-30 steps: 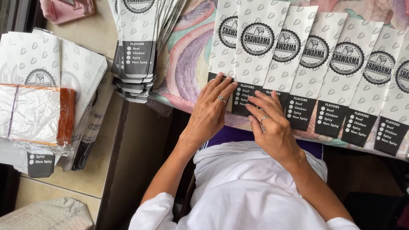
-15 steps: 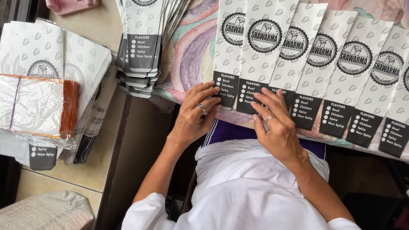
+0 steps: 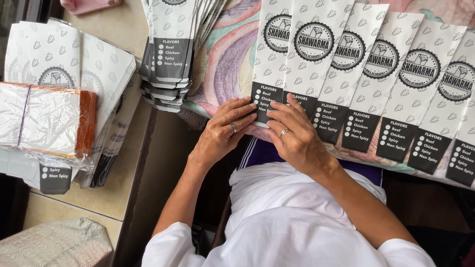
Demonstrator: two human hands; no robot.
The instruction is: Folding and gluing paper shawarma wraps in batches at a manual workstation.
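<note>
A fanned row of long white paper sleeves (image 3: 381, 84) with round black emblems and dark lower flaps lies across a pastel marbled cloth (image 3: 225, 64). My left hand (image 3: 225, 131) rests with its fingers flat on the dark flap of the leftmost sleeve (image 3: 269, 59). My right hand (image 3: 297, 136) lies beside it, fingertips on the flap edge of the same and the neighbouring sleeve. Both hands wear a ring. Neither hand lifts anything.
A thick stack of the same sleeves (image 3: 170, 54) lies at the cloth's left end. On the beige tabletop (image 3: 128, 163) to the left sit more sleeves (image 3: 54, 64) under a plastic-wrapped bundle with an orange edge (image 3: 49, 121). A pink object (image 3: 89, 5) is at top.
Both hands have slid left along the row of flaps, from the middle sleeves to the leftmost one. The view has shifted slightly.
</note>
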